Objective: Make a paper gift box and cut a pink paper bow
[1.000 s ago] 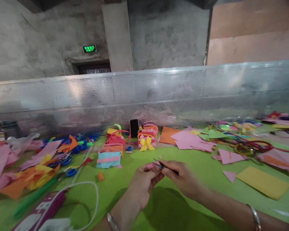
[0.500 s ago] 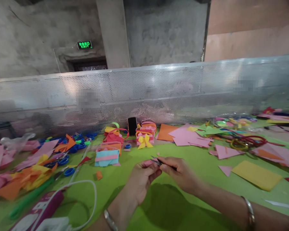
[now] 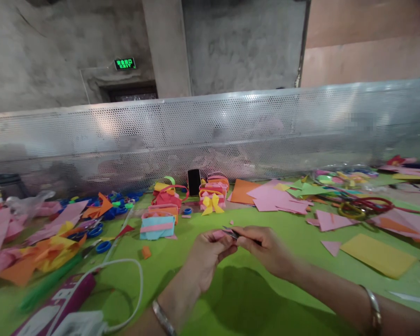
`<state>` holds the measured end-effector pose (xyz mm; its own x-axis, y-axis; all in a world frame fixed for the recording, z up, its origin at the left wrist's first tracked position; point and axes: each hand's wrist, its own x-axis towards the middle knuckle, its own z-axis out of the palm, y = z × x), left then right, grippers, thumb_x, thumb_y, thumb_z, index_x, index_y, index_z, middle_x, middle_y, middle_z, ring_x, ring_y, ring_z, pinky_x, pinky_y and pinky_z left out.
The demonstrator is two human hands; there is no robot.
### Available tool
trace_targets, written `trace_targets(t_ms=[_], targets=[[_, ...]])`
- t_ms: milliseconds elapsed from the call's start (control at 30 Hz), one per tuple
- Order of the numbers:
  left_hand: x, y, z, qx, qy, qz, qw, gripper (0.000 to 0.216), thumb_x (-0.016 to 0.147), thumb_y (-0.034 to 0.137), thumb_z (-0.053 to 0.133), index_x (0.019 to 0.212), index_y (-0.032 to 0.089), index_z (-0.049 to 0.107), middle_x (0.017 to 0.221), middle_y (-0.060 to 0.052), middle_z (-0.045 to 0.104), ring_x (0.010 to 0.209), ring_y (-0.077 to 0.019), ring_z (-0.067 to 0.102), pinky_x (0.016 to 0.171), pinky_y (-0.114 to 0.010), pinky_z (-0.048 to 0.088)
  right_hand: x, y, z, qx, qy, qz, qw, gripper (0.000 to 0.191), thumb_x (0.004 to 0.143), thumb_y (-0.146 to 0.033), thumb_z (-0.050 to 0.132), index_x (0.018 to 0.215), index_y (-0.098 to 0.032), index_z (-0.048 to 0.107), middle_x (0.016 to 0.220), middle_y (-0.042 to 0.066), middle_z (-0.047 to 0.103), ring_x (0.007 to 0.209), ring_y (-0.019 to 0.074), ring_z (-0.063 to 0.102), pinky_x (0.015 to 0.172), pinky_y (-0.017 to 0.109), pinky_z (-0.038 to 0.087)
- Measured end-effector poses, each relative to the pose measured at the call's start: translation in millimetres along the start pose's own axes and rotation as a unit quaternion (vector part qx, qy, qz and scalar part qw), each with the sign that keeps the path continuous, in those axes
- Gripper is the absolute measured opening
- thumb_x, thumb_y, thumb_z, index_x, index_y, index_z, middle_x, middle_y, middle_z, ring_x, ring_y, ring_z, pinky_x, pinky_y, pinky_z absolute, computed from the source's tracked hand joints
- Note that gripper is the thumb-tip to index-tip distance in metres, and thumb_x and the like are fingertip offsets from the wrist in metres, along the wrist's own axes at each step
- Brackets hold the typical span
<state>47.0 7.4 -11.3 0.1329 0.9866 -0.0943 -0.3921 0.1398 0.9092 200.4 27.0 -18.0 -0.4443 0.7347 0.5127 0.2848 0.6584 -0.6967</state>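
Note:
My left hand is closed in a pinch on a small piece of pink paper. Against its fingertips, my right hand grips small scissors; their slim dark blades point left at the paper. My right fingers hide the handles. Both hands are above the green table. Beyond them stand several folded paper bags, among them a blue one with a pink band and a pink one with a yellow bow. A tiny pink scrap lies just past my fingers.
To the left are a purple power strip with a white cable, a green stick, blue rings and crumpled paper. Pink sheets, a yellow sheet and red-handled scissors lie right. A phone stands before the perforated metal screen.
The view has shifted slightly. Both hands stay together with the paper and the scissors; the blades look closer together than before.

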Motion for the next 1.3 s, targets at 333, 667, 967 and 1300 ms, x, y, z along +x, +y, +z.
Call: trace_targets(t_ms=[333, 667, 967, 1300], targets=[[1.3, 2.6, 1.8, 0.075, -0.002, 0.054, 0.996, 0.018, 0.053, 0.027, 0.079, 0.067, 0.016, 0.073, 0.065, -0.003, 0.069, 0.06, -0.0104, 0.057, 0.07, -0.024, 0.047, 0.8, -5.0, -10.9, -0.057, -0.016, -0.013, 0.998, 0.031, 0.084, -0.028, 0.044, 0.1, -0.019, 0.07, 0.064, 0.001, 0.061, 0.059, 0.013, 0.053, 0.056, 0.022, 0.042], [-3.2, 7.1, 7.7, 0.07, 0.009, 0.108, 0.992, 0.024, 0.055, 0.033, 0.078, 0.073, 0.017, 0.073, 0.073, -0.005, 0.071, 0.068, -0.0146, 0.062, 0.071, -0.029, 0.052, 1.8, -7.1, -25.9, -0.135, -0.017, -0.058, 0.989, 0.031, 0.089, -0.029, 0.042, 0.108, -0.022, 0.065, 0.065, 0.001, 0.058, 0.061, 0.0134, 0.052, 0.057, 0.024, 0.04], [-2.6, 9.3, 9.8, 0.087, -0.004, 0.159, 0.983, 0.014, 0.057, 0.028, 0.076, 0.068, 0.019, 0.073, 0.071, -0.002, 0.072, 0.069, -0.0141, 0.064, 0.074, -0.028, 0.053, -2.3, -5.5, -21.9, -0.158, -0.003, -0.111, 0.981, 0.031, 0.09, -0.028, 0.041, 0.11, -0.017, 0.062, 0.068, 0.004, 0.057, 0.064, 0.0145, 0.052, 0.056, 0.025, 0.041], [-1.7, 7.9, 7.5, 0.117, -0.019, 0.177, 0.977, 0.007, 0.063, 0.022, 0.071, 0.069, 0.02, 0.074, 0.072, -0.002, 0.073, 0.07, -0.0145, 0.065, 0.072, -0.027, 0.053, -3.3, -6.3, -20.4, -0.109, -0.004, -0.099, 0.989, 0.029, 0.089, -0.028, 0.042, 0.106, -0.019, 0.064, 0.071, 0.004, 0.06, 0.065, 0.0148, 0.054, 0.058, 0.026, 0.043]])
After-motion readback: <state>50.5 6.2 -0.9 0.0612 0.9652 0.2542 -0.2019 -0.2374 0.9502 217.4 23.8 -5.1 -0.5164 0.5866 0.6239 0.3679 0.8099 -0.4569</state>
